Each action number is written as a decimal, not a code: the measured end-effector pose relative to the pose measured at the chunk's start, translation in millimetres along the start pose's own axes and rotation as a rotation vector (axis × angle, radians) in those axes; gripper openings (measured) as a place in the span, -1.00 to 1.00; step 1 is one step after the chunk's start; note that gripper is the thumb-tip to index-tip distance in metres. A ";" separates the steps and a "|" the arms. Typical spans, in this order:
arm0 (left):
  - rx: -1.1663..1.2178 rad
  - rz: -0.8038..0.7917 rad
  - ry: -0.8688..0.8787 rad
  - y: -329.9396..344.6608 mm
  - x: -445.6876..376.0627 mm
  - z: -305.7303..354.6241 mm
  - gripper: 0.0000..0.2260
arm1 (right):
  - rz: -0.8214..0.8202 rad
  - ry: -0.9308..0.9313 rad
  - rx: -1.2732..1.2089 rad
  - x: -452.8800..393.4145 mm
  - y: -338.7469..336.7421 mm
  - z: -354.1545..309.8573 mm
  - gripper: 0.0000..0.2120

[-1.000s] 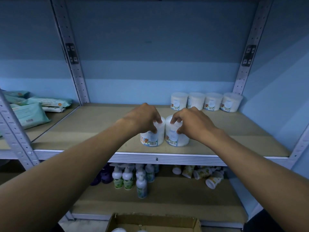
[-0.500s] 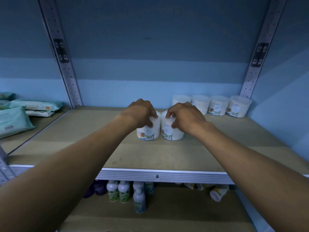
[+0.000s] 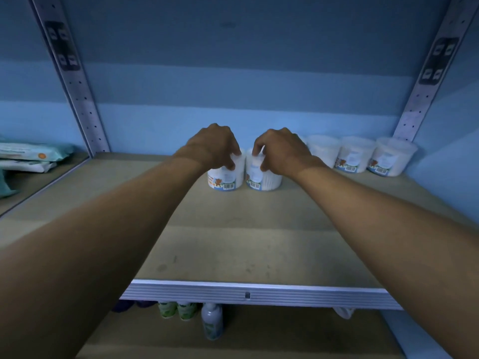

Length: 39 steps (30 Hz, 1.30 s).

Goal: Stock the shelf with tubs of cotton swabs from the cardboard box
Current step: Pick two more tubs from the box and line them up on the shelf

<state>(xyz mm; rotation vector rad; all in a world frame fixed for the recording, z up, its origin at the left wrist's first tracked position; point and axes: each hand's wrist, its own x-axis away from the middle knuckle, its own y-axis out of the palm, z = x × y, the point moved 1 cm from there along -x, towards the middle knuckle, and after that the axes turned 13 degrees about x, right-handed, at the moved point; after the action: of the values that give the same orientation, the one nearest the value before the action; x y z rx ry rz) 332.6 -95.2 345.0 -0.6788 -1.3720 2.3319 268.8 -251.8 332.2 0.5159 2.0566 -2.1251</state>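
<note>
Blue back wall behind, the wooden shelf holds a row of tubs at the rear right. Both arms reach deep: the left hand grips the left tub from above with curled fingers, and the right hand grips the right tub likewise, the two tubs just beside each other. Judged risk: a careless release at full reach could tip one against its neighbour, or leave them short of the row's line.

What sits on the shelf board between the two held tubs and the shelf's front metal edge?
Nothing: in the head view the shelf board is bare from the held tubs to the front metal edge; only the forearms cross above it.
</note>
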 end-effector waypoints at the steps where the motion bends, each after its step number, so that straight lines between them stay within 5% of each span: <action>1: -0.002 0.005 0.002 1.5 -4.8 -2.0 -0.65 | 0.003 -0.006 0.003 -4.7 1.9 -0.4 -0.66; 39: -0.064 0.085 0.063 18.4 -85.7 -42.2 -0.63 | 0.007 0.068 0.106 -78.8 24.0 -2.8 -0.64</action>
<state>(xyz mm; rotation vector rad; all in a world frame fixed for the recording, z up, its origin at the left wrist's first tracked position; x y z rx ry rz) 426.0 -118.4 330.5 -0.8381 -1.4204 2.3190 350.6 -261.0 336.2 0.6168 1.9814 -2.2519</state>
